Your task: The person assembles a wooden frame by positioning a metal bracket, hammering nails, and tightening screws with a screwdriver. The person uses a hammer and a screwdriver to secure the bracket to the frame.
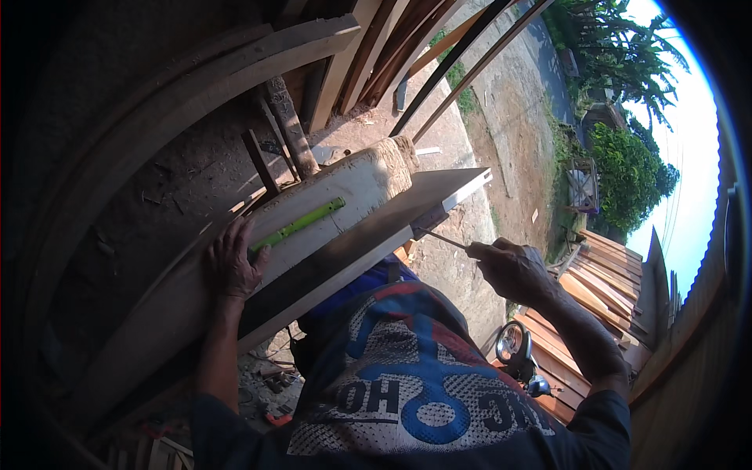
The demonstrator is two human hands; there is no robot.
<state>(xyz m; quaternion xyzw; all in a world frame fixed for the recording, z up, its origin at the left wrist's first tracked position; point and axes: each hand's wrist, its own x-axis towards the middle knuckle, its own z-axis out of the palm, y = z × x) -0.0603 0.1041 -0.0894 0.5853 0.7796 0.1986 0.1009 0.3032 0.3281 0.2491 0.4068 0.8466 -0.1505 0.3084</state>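
Note:
My left hand [235, 260] lies with its fingers spread on a thick pale timber beam [368, 184]. Its thumb is at the lower end of a slim bright green tool [301, 223] lying along the beam. Against the beam's near side a long dark-faced board [345, 243] slants away to the right. My right hand [513, 270] is closed around a thin-shafted tool [442, 236], like a screwdriver; its handle is hidden in my fist. The shaft points left, and its tip is at a notch in the board's near edge, close to the far right end.
Planks [376, 55] lean upright at the back, beside a curved timber piece [235, 74]. Stacked boards [603, 278] and a motorcycle [517, 348] stand at the right. Cables and small tools [278, 380] litter the ground below the board. Trees [627, 164] rise beyond the dirt yard.

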